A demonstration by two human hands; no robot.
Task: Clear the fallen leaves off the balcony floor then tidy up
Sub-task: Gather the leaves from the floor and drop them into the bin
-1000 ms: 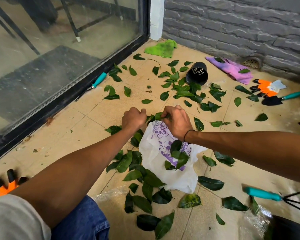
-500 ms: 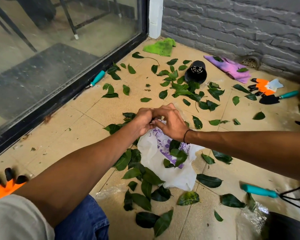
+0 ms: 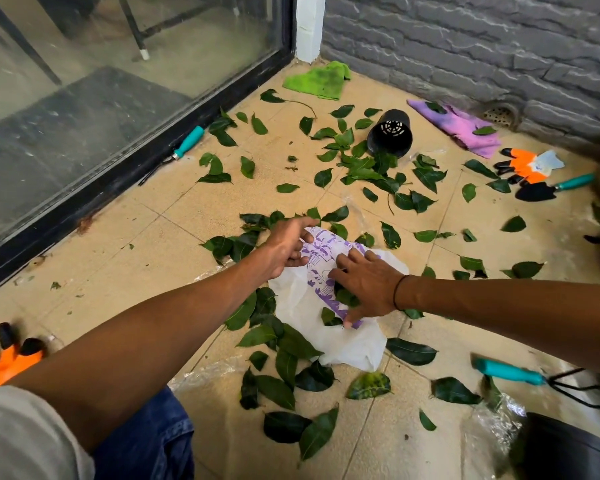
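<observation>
Both hands, pinched together at the bag's [image 3: 340, 344] mouth half a second ago, are now coming apart: the left hand [image 3: 289, 244] is reaching with loose fingers toward leaves [image 3: 253, 237] beside the bag, holding nothing, while the right hand [image 3: 368, 285] is pressing flat on it. Gathering is barely under way, I'd say; leaves are lying all over the floor [image 3: 160, 251], so next is scooping the nearest heap into the bag.

Both forearms reach forward, left hand [image 3: 289, 244] open-fingered (index extended), right hand [image 3: 364, 285] spread flat, palm down.
</observation>
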